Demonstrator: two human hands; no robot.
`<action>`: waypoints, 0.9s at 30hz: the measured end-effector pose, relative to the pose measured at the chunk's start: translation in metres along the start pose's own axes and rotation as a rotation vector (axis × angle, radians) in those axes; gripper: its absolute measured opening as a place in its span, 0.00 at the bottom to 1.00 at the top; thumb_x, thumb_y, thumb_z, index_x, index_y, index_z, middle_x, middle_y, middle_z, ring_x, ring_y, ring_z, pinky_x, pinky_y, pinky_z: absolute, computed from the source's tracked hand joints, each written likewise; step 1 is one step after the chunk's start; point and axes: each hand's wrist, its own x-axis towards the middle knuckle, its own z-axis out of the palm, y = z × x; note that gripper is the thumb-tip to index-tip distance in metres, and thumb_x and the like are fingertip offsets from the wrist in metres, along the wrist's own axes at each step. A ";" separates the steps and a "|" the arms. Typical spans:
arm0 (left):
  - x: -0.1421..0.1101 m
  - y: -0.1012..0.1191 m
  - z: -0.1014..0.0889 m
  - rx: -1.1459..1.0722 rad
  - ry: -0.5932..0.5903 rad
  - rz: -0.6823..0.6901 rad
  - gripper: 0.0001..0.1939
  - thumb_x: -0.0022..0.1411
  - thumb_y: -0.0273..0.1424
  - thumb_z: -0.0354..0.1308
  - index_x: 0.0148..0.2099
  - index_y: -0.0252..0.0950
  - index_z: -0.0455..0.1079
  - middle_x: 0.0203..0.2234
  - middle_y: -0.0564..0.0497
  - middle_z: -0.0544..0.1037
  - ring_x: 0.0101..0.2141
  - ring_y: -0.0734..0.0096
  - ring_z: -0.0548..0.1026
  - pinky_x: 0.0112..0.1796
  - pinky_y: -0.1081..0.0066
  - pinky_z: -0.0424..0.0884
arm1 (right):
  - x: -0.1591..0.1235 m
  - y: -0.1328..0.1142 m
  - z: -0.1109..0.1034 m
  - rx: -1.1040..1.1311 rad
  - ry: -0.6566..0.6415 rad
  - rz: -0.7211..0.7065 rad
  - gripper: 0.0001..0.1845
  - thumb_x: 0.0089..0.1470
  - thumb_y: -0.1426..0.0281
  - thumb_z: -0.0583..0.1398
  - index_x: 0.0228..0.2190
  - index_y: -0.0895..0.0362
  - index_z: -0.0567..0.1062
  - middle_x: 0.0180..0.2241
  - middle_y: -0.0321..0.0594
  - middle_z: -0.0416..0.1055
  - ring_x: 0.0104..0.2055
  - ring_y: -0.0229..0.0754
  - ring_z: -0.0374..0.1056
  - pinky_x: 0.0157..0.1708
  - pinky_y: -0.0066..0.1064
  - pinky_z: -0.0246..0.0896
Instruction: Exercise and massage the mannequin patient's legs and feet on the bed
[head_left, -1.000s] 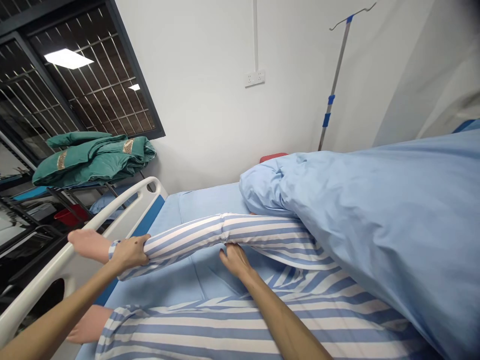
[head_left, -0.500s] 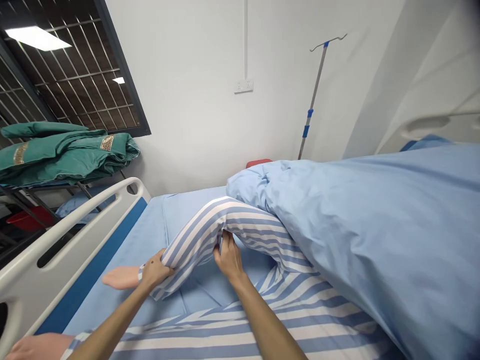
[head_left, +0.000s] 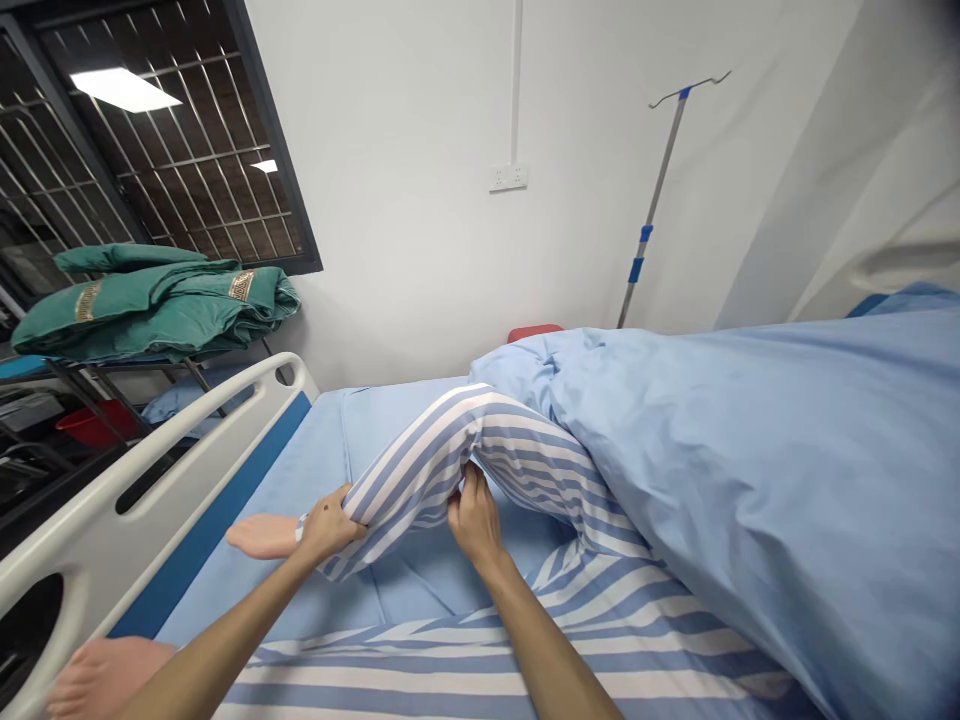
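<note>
While left hand [head_left: 332,522] holds bent leg [head_left: 420,460], right hand [head_left: 476,515] grip unclear beneath knee [head_left: 478,405]; open sheet [head_left: 315,450] runs to footboard [head_left: 225,425].

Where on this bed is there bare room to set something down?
Bare sheet lies beyond the bent leg, between footboard and quilt, and between the bent leg and other leg. Crowded: the shin, in the left hand, and under the knee, at the right hand.
</note>
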 end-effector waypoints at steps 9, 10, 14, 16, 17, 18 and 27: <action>-0.012 -0.058 -0.083 0.401 -0.003 0.053 0.23 0.40 0.33 0.55 0.44 0.44 0.65 0.35 0.49 0.77 0.37 0.55 0.74 0.32 0.68 0.63 | -0.006 -0.015 -0.003 -0.073 -0.350 0.078 0.19 0.52 0.75 0.49 0.45 0.66 0.67 0.38 0.53 0.71 0.41 0.48 0.69 0.41 0.36 0.63; -0.013 -0.063 -0.094 0.454 -0.006 0.084 0.22 0.41 0.33 0.54 0.43 0.44 0.65 0.35 0.48 0.77 0.37 0.54 0.74 0.33 0.67 0.63 | -0.009 -0.018 -0.002 -0.097 -0.429 0.083 0.17 0.53 0.74 0.49 0.43 0.66 0.69 0.37 0.54 0.71 0.40 0.49 0.69 0.41 0.36 0.63; -0.018 -0.065 -0.132 0.627 -0.011 0.217 0.19 0.40 0.31 0.54 0.40 0.41 0.66 0.35 0.46 0.77 0.37 0.51 0.74 0.39 0.60 0.63 | -0.027 -0.028 0.002 -0.057 -0.733 0.009 0.17 0.52 0.71 0.51 0.40 0.67 0.71 0.39 0.57 0.72 0.42 0.51 0.70 0.42 0.35 0.61; -0.018 -0.059 -0.142 0.669 -0.036 0.229 0.20 0.40 0.30 0.54 0.41 0.41 0.67 0.35 0.45 0.78 0.37 0.51 0.74 0.41 0.58 0.62 | -0.033 -0.030 0.003 -0.001 -0.790 -0.016 0.19 0.51 0.71 0.52 0.43 0.67 0.71 0.43 0.58 0.71 0.45 0.51 0.69 0.43 0.34 0.60; -0.017 -0.055 -0.146 0.676 -0.044 0.227 0.21 0.40 0.30 0.54 0.41 0.41 0.67 0.35 0.45 0.77 0.37 0.51 0.74 0.41 0.57 0.62 | -0.034 -0.031 0.003 0.016 -0.792 -0.015 0.20 0.50 0.71 0.53 0.44 0.67 0.71 0.43 0.58 0.71 0.46 0.51 0.68 0.43 0.34 0.60; -0.017 -0.052 -0.149 0.677 -0.049 0.224 0.21 0.40 0.30 0.54 0.41 0.40 0.67 0.35 0.45 0.77 0.37 0.51 0.74 0.41 0.57 0.62 | -0.035 -0.031 0.003 0.025 -0.785 -0.005 0.20 0.51 0.70 0.53 0.44 0.67 0.71 0.44 0.58 0.71 0.46 0.51 0.68 0.44 0.34 0.60; -0.021 -0.054 -0.127 0.576 -0.013 0.107 0.20 0.40 0.30 0.55 0.41 0.42 0.67 0.35 0.48 0.78 0.39 0.53 0.74 0.43 0.60 0.62 | -0.027 -0.033 0.009 -0.021 -0.628 0.063 0.18 0.53 0.71 0.51 0.43 0.65 0.71 0.42 0.55 0.72 0.44 0.49 0.69 0.44 0.33 0.60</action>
